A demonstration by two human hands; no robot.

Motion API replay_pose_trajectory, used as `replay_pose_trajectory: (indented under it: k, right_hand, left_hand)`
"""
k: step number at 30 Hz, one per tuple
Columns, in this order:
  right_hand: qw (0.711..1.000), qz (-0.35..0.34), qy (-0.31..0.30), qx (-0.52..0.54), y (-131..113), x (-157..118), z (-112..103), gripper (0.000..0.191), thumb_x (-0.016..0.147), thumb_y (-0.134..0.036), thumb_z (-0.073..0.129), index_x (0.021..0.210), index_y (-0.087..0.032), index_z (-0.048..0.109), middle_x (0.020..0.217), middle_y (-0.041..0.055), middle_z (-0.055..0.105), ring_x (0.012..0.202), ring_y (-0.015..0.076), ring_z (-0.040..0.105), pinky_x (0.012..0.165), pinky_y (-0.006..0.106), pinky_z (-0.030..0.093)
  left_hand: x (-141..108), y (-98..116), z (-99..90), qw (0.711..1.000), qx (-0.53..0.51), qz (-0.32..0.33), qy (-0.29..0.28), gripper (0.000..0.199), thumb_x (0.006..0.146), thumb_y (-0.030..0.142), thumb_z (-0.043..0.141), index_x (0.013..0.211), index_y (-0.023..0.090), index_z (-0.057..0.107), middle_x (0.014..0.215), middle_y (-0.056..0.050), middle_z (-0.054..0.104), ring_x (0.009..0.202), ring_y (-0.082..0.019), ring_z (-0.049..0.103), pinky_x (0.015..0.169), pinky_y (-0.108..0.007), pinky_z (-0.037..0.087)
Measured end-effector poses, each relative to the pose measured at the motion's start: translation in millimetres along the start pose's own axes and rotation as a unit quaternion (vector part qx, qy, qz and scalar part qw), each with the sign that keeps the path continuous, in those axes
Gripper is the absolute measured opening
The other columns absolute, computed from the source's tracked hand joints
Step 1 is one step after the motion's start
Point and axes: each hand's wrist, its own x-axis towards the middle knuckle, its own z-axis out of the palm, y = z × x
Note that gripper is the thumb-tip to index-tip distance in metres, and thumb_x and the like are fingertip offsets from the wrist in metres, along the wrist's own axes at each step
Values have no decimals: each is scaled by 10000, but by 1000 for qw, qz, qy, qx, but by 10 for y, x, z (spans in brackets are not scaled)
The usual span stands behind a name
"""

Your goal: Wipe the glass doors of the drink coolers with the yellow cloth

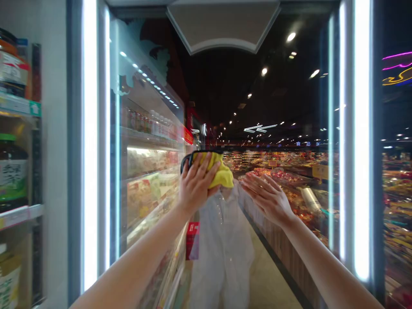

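Note:
My left hand [197, 182] lies over a yellow cloth [223, 174] with a dark edge, its fingers spread across the fabric. The cloth is held up in front of a tall glass panel [219, 94], and it seems to be pressed against it. To the right, my right hand [268, 197] is raised with its fingers stretched out and holds nothing. Whether it touches the glass I cannot tell. A white garment [222, 257] shows faintly in the panel, below the cloth, among other reflections.
Bright light tubes [90, 146] run down both sides of the panel. At the left, shelves [22, 216] carry bottles and jars [13, 171]. A pale curved fitting [223, 25] hangs at the top. Goods displays and ceiling lights show at the right.

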Motion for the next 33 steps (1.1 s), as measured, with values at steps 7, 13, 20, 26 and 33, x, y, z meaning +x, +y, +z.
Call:
replay_pose_trajectory:
  k: [7,13,20,26,33]
  right_hand:
    - [997,56,49,-7,103,-56,6,527,997,-139,525,1517,-212,477,1484,71,595,1455,216,475,1203,410,426]
    - [996,73,48,-9,225,-203,-50,516,1007,-149,509,1517,-216,472,1484,64,596,1452,211,479,1205,409,427]
    - [997,59,58,-4,275,-192,-56,476,987,-116,538,1460,-176,536,1482,84,596,1468,206,455,1218,392,421]
    - [997,17,63,36,485,-323,-80,476,998,-138,572,1461,-249,549,1409,56,660,1398,216,544,1192,414,471]
    - [996,3,73,57,698,-427,-210,554,975,-103,615,1489,-284,517,1360,21,694,1326,185,612,1156,371,515]
  left_hand:
    - [670,513,204,991,6,-127,39,613,969,502,539,1545,305,458,1631,-58,414,1535,-359,313,1265,-589,177]
    - [-58,507,147,989,-18,134,-58,598,968,539,550,1531,358,465,1585,-20,483,1500,-287,402,1300,-496,121]
    - [721,578,227,997,5,-82,3,610,967,479,560,1541,297,463,1633,-52,410,1546,-329,303,1273,-529,206]
    - [402,766,259,995,8,91,-39,603,980,471,562,1544,285,456,1610,-62,443,1520,-300,365,1266,-480,241]
    - [577,773,304,1000,31,1,-1,579,994,496,523,1531,284,476,1600,-65,458,1512,-299,381,1233,-476,305]
